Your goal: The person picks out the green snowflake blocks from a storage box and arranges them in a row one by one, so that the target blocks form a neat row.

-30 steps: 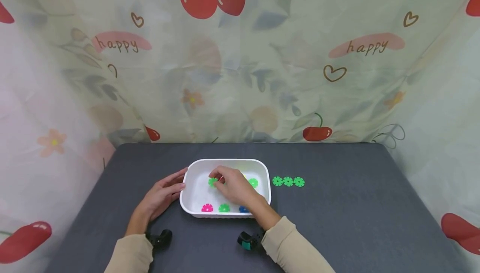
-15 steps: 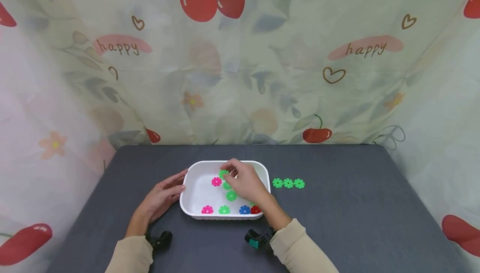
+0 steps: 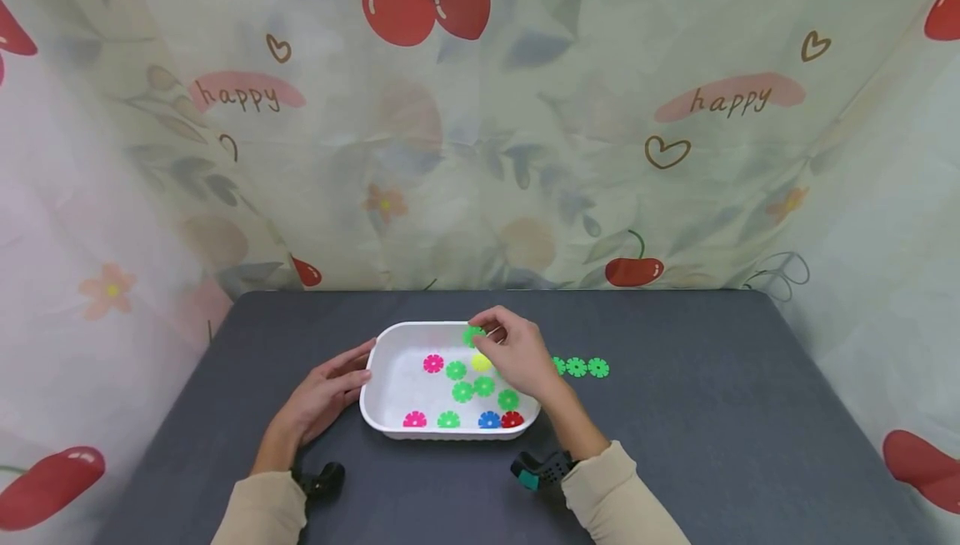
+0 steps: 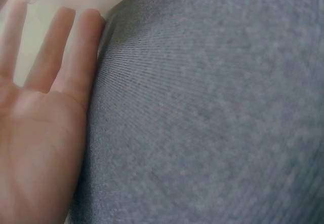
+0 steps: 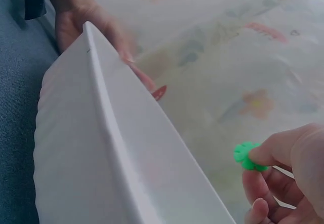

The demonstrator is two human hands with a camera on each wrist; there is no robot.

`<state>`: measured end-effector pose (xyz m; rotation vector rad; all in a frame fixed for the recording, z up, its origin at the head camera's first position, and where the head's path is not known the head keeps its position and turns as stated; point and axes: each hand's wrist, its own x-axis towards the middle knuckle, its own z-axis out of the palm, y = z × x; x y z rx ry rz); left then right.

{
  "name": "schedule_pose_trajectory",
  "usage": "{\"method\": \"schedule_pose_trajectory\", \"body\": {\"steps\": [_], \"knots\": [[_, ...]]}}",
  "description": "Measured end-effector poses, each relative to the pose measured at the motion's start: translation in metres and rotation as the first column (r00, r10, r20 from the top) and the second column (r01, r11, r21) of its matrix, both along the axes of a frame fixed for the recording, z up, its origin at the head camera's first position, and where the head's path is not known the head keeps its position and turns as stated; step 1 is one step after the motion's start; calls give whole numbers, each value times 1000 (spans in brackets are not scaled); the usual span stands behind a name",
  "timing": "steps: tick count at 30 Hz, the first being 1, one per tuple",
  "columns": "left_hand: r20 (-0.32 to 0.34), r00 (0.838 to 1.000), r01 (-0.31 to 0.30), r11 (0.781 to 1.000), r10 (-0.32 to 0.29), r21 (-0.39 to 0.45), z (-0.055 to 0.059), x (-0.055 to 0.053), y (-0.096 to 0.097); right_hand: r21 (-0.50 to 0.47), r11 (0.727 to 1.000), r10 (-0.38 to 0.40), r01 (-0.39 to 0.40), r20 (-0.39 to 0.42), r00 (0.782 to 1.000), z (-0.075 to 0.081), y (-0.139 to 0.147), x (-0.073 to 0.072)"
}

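My right hand (image 3: pixel 517 353) pinches a green notched plastic disc (image 3: pixel 473 336) between thumb and fingers, over the far right part of the white tray (image 3: pixel 386 395). In the right wrist view that green disc (image 5: pixel 248 155) shows above the tray's rim. My left hand (image 3: pixel 322 391) rests with straight fingers against the tray's left side; the left wrist view shows its fingertips (image 4: pixel 91 16) at the tray wall. Inside the tray lie several green discs (image 3: pixel 462 392), two pink ones (image 3: pixel 433 363), a yellow one (image 3: pixel 481 362), a blue one (image 3: pixel 489 419) and a red one (image 3: pixel 512 419).
Right of the tray, three green discs (image 3: pixel 576 367) lie in a row on the dark grey table (image 3: pixel 690 428), the nearest partly behind my right hand. A patterned curtain (image 3: pixel 480 153) hangs behind the table and along both sides.
My right hand has lifted the green disc and carried it right and toward the tray's far edge, uncovering discs beneath. My left hand has stayed at the tray's side.
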<state>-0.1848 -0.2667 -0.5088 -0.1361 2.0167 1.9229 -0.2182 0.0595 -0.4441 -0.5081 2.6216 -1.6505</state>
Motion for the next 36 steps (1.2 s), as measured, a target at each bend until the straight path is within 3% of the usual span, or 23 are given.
{"method": "schedule_pose_trajectory", "body": {"steps": [23, 36], "knots": [[-11, 1000, -1, 1000, 1, -10, -1, 1, 0, -95, 988, -124, 126, 25, 992, -8, 35, 7], [-17, 1000, 11, 1000, -11, -7, -1, 0, -1, -121, 974, -192, 193, 16, 981, -11, 63, 1]]}}
